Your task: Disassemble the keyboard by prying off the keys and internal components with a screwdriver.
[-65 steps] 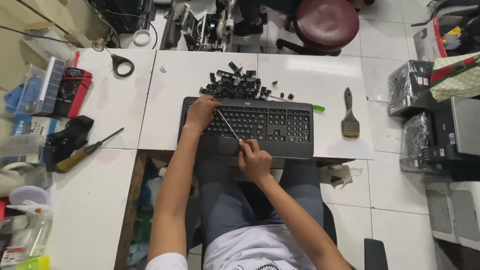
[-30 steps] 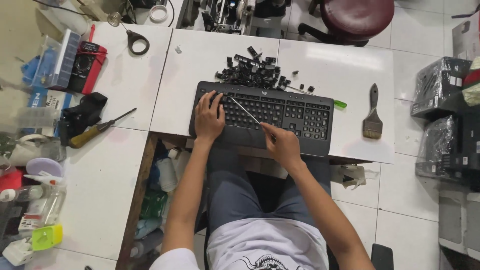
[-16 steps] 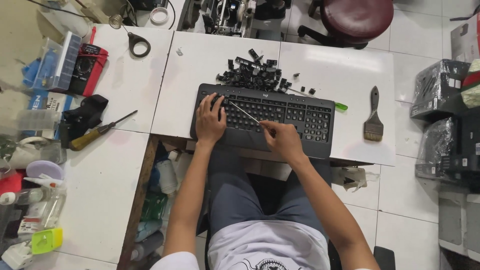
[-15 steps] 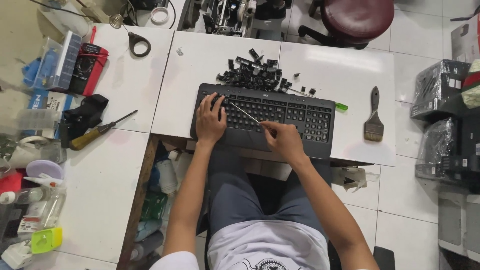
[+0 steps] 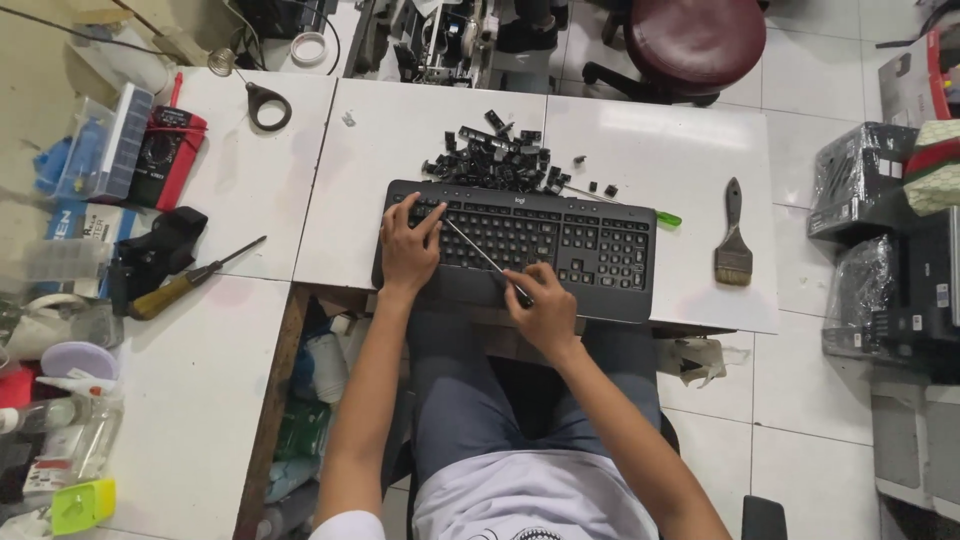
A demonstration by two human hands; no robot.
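Seen from the head camera, the flat black plastic keyboard lies across the near edge of the white tiled surface, its front rim almost flush with that edge above the person's lap. The left hand lies flat on the keyboard's left end, fingers spread and released, pressing on the keys. The right hand is clenched around the handle of a thin metal rod tool, whose shaft slants up and left across the key rows to a tip close to the left fingertips. Just behind the keyboard sits a loose heap of small black plastic keycaps, touching or nearly touching its rear edge. To the right, bare white surface stays open as far as a wooden-handled bristle paintbrush, well apart from the hands. A yellow-handled screwdriver rests on the neighbouring surface to the left, across a narrow seam.
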